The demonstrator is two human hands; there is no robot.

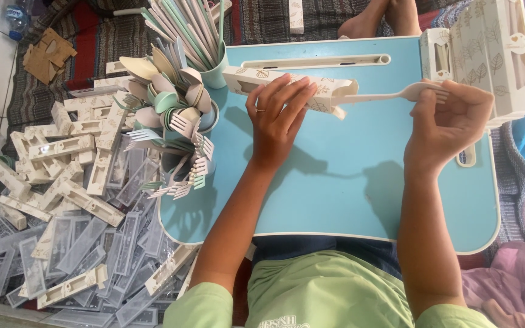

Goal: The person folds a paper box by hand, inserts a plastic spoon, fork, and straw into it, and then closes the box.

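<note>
My left hand (pixel 279 112) grips a long white cardboard sleeve box (pixel 256 78) with a leaf print, held level above the blue lap table (pixel 335 182). My right hand (pixel 451 118) holds a cream plastic fork (pixel 390 95) by its tined end. The fork's handle points left and its tip sits inside the open right end of the box. Both hands hover over the table's far half.
Cups (pixel 214 67) of pastel spoons, forks (pixel 189 158) and chopsticks stand at the table's left edge. A heap of flat and folded boxes (pixel 74 212) covers the floor on the left. A stack of filled boxes (pixel 493 54) leans at the far right. Another person's feet (pixel 378 18) rest beyond the table.
</note>
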